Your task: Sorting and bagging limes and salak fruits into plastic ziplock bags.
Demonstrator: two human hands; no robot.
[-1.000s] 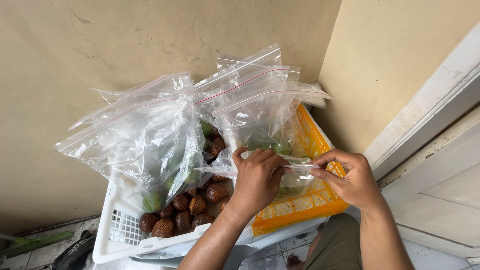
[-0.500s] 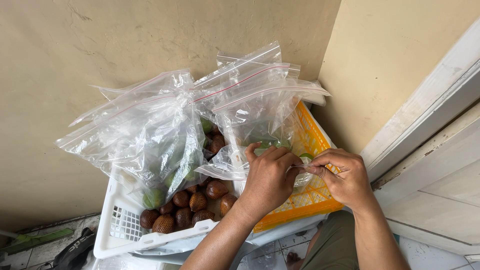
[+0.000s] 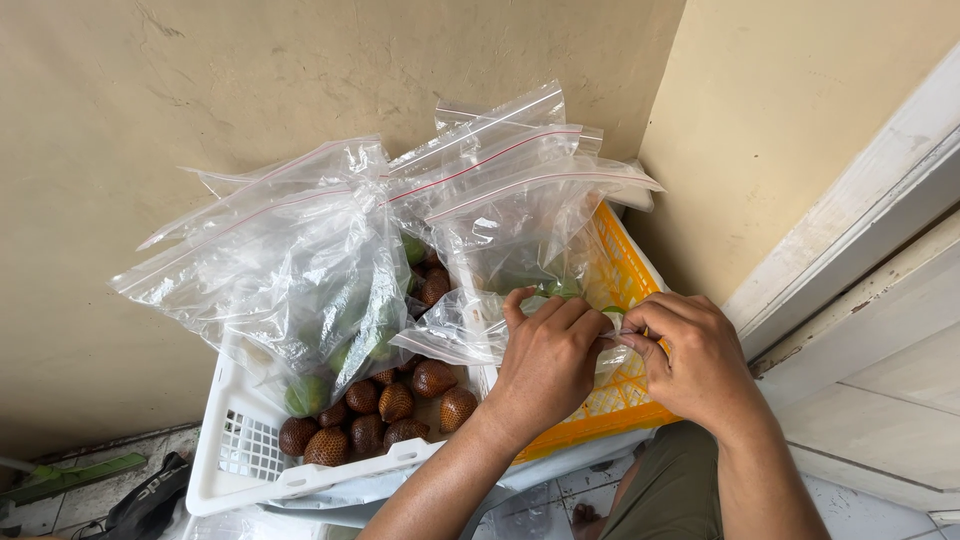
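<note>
The left hand (image 3: pixel 545 355) and right hand (image 3: pixel 690 355) meet nearest the camera, each pinching an edge of a clear zip-seal plastic bag (image 3: pixel 500 250) holding green fruit; both grip it alike. The bag rises up and away from the fingers, its long seal edge slanting. Beyond stand a white slatted plastic crate (image 3: pixel 250 460) of scaly brown fruits (image 3: pixel 380 415), an orange crate (image 3: pixel 625 270), then the beige wall (image 3: pixel 200 90).

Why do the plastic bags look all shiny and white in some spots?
In the head view, soft daylight glints off the crinkled clear bags, leaving pale glare patches; the brown scaly fruit and both hands, left and right, stay sharp, with only faint shadows.
</note>
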